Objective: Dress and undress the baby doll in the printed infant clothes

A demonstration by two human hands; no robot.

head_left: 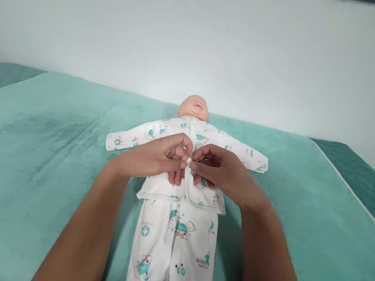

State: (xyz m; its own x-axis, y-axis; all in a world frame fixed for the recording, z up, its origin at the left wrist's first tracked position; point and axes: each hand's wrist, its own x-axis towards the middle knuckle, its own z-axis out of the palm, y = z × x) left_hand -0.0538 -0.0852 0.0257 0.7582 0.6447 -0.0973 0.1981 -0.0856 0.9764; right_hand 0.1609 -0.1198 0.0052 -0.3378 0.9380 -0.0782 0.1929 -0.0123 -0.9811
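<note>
A baby doll (194, 107) lies on its back, dressed in a white printed jacket (161, 186) and matching trousers (153, 251). Both sleeves of the jacket are spread out to the sides. At the middle of the chest, my left hand (163, 155) pinches one front edge of the jacket between thumb and fingers. Opposite it, almost touching, my right hand (217, 167) pinches the other front edge. A small fastening seems to lie between the fingertips, mostly hidden by them. Below my hands the two front edges hang slightly apart.
A turquoise plush blanket (42, 158) covers the surface under the doll. Darker green quilted cloth (366, 177) shows at the right, beyond the blanket's pale edge. A white wall (206, 32) rises behind the doll's head.
</note>
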